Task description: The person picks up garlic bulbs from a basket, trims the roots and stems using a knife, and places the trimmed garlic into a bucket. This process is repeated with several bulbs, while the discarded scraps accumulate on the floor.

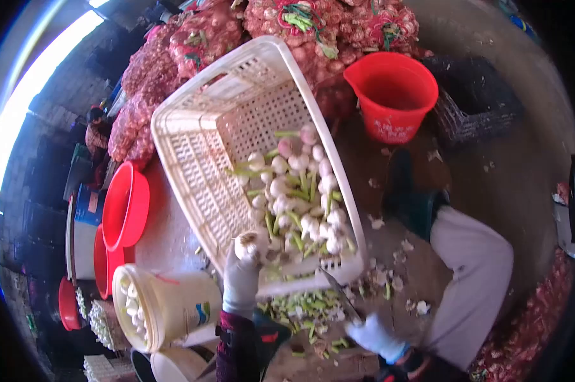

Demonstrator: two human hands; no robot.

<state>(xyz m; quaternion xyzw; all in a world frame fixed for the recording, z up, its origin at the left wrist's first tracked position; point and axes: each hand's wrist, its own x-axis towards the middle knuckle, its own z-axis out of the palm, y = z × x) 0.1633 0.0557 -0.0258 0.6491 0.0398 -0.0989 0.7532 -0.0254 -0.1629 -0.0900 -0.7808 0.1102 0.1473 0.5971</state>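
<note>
My left hand (241, 280), in a white glove, is closed around a garlic bulb (252, 246) at the near left corner of a white plastic basket (192, 159). Inside the basket lie many garlic bulbs (298, 162) with short green stems, heaped toward its right side. My right hand (376, 337), gloved too, grips a knife (341, 295) by its handle. The blade points up and left, its tip near the basket's front rim. Below that rim, cut green stem pieces (306, 307) and papery skins are scattered on the floor.
Full red mesh sacks (204, 38) are piled behind the basket. A red bucket (392, 95) stands at its far right, near a black crate (475, 95). To the left are red tubs (126, 207) and a cream bucket (179, 305) of white pieces. Another person (96, 137) sits farther left.
</note>
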